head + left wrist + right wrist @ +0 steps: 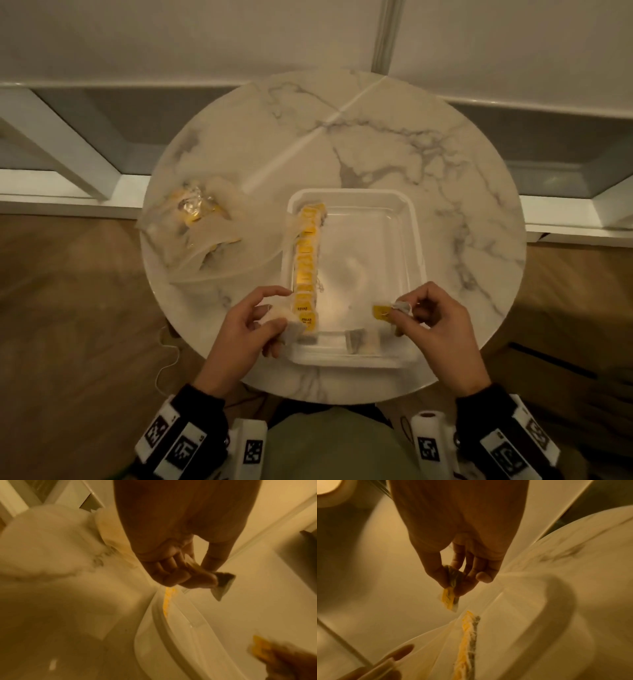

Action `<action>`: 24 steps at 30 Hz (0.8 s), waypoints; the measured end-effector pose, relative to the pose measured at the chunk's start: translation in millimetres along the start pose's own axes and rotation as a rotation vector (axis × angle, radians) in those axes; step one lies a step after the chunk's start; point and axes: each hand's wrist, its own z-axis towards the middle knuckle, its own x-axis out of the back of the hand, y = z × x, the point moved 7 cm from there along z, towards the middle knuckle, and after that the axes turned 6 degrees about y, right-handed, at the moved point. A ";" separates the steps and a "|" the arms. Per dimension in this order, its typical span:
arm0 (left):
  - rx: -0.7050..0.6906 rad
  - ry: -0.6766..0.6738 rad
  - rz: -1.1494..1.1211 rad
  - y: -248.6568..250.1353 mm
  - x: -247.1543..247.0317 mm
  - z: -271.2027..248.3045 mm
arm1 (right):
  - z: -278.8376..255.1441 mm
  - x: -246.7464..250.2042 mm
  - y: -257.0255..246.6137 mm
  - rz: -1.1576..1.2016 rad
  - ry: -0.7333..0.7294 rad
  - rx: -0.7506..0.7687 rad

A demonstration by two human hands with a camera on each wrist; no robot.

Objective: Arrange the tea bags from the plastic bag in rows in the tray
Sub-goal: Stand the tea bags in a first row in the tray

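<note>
- One row of tea bags (306,263) with yellow tags runs along the left wall of the clear plastic tray (407,219), from its far left corner to its near left corner.
- The tray sits on the near half of the round marble table (376,130), its near rim close to the table's near edge.
- At the tray's near left corner, the left hand (246,329) pinches a tea bag (289,325) between thumb and curled fingers; in the left wrist view a corner of that bag (223,585) sticks out past the fingertips, above the tray rim.
- Over the tray's near right part, the right hand (431,322) pinches another tea bag with its yellow tag (383,311) between thumb and forefinger; the other fingers are loosely bent. The right wrist view shows the tag (447,599) hanging below the fingers.
- Two loose tea bags (363,339) lie against the tray's near wall, between the hands.
- Toward the table's left edge lies the crumpled clear plastic bag (191,222), well apart from the tray's interior but reaching close to its left rim; more yellow-tagged tea bags show through it.
- Beyond the table stand white cabinets (85,137); wooden floor (68,308) shows on both sides.
- Black sleeves with white marker blocks (178,442) cover both wrists.
</note>
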 end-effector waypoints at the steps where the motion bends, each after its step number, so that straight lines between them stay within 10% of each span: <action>1: -0.019 0.009 0.039 0.9 0.5 -1.8 | -0.4 -9.1 -6.0 0.018 -0.032 0.002; 15: -0.004 -0.011 0.056 1.9 -20.4 5.2 | -25.1 -87.7 -38.7 -0.266 -0.359 0.471; 24: -0.265 -0.163 0.314 23.3 -19.3 6.0 | -4.0 -79.1 -4.8 -0.089 -0.420 -0.162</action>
